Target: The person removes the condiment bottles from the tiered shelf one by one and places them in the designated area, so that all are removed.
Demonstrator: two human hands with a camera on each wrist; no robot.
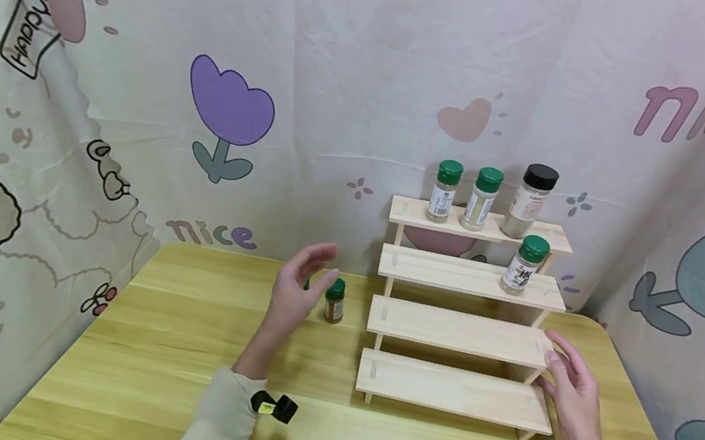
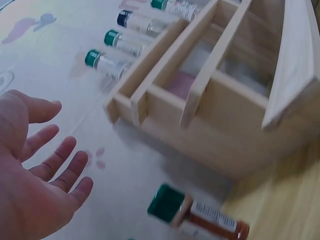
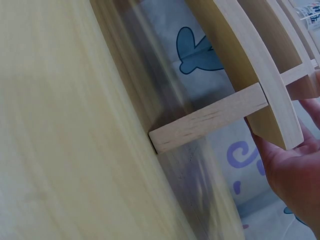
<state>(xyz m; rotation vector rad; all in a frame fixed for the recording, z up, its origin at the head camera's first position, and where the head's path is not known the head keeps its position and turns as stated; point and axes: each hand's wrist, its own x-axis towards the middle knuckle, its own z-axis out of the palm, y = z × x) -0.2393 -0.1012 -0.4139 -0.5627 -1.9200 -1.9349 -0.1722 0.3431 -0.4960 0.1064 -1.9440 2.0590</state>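
My left hand (image 1: 296, 290) is raised with its fingers spread and holds nothing. Close by on the table stands a small spice jar (image 1: 333, 309) with a green cap and reddish-brown contents; behind the fingers, another green cap is mostly hidden. The left wrist view shows the loosely extended fingers apart from that jar (image 2: 200, 212). At the right end of a four-tier wooden display rack (image 1: 457, 329), my right hand (image 1: 573, 389) grips the edge of the second shelf from the bottom. In the right wrist view, part of this hand (image 3: 295, 170) is hidden behind a shelf board.
On the rack's top shelf stand two green-capped jars (image 1: 444, 191) (image 1: 482, 200) and a taller black-capped jar (image 1: 528, 202). One more green-capped jar (image 1: 524, 265) is on the shelf below, toward the right. A patterned cloth (image 1: 349, 78) hangs behind the wooden table (image 1: 161, 343).
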